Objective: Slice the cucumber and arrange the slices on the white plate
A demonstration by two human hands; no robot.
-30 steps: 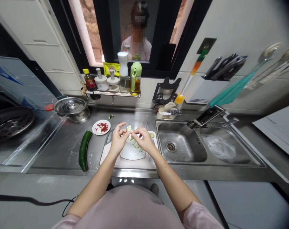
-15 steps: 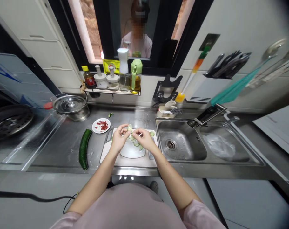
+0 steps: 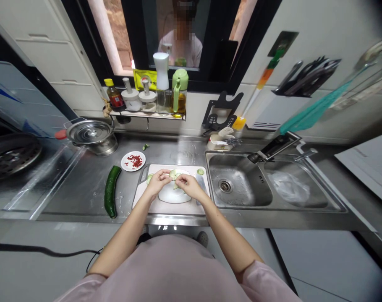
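Note:
Both my hands meet over a white plate [image 3: 172, 196] that sits on a pale cutting board [image 3: 166, 206]. My left hand [image 3: 158, 182] and my right hand [image 3: 187, 185] each pinch pale green cucumber slices [image 3: 174, 173] at the plate's far rim. One loose slice [image 3: 200, 171] lies on the board's far right corner. A whole dark green cucumber [image 3: 111, 191] lies on the steel counter left of the board. A small white dish of red chilli pieces [image 3: 133, 161] stands behind it.
A steel sink [image 3: 241, 188] with a tap [image 3: 274, 147] lies right of the board. A lidded steel pot [image 3: 92, 136] stands at the back left. A rack of condiment bottles [image 3: 148, 100] lines the window sill; a person shows in the window glass.
My hands have drawn nearer to me over the plate, still pinching the slices. The view has tilted slightly, so everything sits a little lower and closer.

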